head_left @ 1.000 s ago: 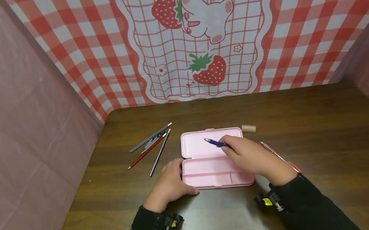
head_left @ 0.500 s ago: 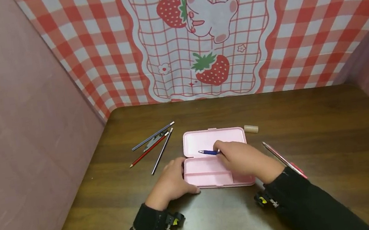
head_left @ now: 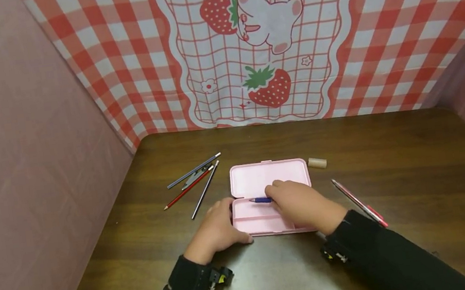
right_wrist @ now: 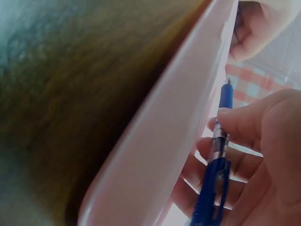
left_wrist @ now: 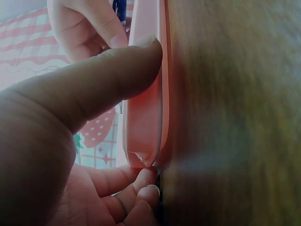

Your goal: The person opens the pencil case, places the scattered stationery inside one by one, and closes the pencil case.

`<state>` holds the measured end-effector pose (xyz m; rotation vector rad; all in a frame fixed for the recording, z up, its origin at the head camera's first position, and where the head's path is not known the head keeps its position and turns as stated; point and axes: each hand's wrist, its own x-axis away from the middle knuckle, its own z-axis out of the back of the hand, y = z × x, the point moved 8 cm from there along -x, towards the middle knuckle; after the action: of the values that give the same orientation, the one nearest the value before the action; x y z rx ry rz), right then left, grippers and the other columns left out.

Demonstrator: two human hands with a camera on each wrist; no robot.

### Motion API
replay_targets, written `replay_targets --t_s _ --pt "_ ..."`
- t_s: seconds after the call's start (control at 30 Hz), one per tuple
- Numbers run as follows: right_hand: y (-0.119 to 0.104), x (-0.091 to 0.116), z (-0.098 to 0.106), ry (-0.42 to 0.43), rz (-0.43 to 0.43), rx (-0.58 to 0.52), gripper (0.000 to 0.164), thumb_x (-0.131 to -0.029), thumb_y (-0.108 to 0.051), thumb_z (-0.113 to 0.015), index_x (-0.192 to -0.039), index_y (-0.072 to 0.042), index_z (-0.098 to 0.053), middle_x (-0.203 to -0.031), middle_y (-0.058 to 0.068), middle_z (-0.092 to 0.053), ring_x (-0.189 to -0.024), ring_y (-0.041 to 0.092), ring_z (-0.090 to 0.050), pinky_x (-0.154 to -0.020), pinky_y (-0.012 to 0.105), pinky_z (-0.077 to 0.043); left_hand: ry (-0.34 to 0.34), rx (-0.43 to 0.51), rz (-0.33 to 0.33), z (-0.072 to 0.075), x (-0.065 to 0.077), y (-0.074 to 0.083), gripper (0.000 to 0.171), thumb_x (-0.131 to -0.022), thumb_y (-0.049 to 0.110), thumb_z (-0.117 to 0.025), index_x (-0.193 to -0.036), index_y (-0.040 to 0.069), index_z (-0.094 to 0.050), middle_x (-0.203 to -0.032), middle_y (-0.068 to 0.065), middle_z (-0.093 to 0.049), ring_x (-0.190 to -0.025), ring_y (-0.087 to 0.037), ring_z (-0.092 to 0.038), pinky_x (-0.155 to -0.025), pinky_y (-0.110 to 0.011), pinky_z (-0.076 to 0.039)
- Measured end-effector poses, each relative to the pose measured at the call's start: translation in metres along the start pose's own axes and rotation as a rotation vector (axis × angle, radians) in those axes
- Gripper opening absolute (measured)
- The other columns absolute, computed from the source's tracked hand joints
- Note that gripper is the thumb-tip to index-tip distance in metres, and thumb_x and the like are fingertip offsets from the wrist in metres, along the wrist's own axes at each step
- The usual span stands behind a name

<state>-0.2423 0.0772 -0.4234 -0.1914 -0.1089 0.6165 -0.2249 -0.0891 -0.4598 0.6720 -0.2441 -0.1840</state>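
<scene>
A pink pencil case (head_left: 268, 172) lies unfolded on the table, its lid tipped back and its divided tray towards me. At the tray's left end my left hand (head_left: 214, 233) holds the case, thumb along the front wall and fingers round the side. My right hand (head_left: 304, 204) pinches a blue pen (head_left: 261, 200) low over the tray's back compartment, tip pointing left. In the right wrist view the blue pen (right_wrist: 209, 193) runs between thumb and fingers beside the case wall. The right hand covers the tray's right part in the head view.
Left of the case lie a blue pencil (head_left: 192, 172), a grey drawing compass (head_left: 194, 177), a red pencil (head_left: 186, 190) and a dark striped pencil (head_left: 205, 191). A beige cylinder (head_left: 317, 163) sits by the lid's right corner. Slim red and silver pens (head_left: 356, 201) lie beside the right forearm.
My right hand has brought the blue pen down and towards me, from over the lid to the tray, and the pen now lies more level. The left hand keeps its hold.
</scene>
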Motion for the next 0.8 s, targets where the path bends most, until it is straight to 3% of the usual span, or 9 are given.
replay_targets --t_s 0.23,0.4,0.8 --pt "-0.0062 -0.0008 0.0002 -0.011 0.013 0.087 0.009 -0.098 -0.020 -0.071 -0.104 -0.015 -0.068 -0.089 -0.002 -0.060 -0.086 0.020 -0.062 -0.078 0.042 -0.054 -0.002 -0.006 0.001 -0.0002 -0.0012 -0.0007 0.091 -0.060 0.034 -0.100 -0.134 0.005 -0.056 -0.118 -0.008 -0.059 -0.110 -0.028 -0.052 -0.094 -0.048 -0.046" --pt "-0.0071 -0.0005 -0.0015 -0.052 0.011 0.075 0.012 -0.096 -0.019 -0.074 -0.106 -0.014 -0.070 -0.088 -0.003 -0.058 -0.081 0.017 -0.058 -0.075 0.040 -0.053 -0.001 -0.010 -0.005 0.0001 -0.0018 -0.0003 0.091 -0.060 0.034 -0.099 -0.134 0.005 -0.056 -0.119 -0.008 -0.059 -0.111 -0.028 -0.052 -0.094 -0.048 -0.046" --pt "-0.0085 -0.0023 -0.0042 -0.066 0.043 0.046 0.005 -0.094 -0.015 -0.076 -0.095 -0.015 -0.071 -0.081 -0.005 -0.056 -0.074 0.016 -0.056 -0.072 0.039 -0.052 -0.016 -0.008 0.012 0.0007 -0.0028 -0.0003 0.093 -0.060 0.034 -0.099 -0.136 0.005 -0.055 -0.119 -0.008 -0.059 -0.109 -0.027 -0.052 -0.094 -0.047 -0.045"
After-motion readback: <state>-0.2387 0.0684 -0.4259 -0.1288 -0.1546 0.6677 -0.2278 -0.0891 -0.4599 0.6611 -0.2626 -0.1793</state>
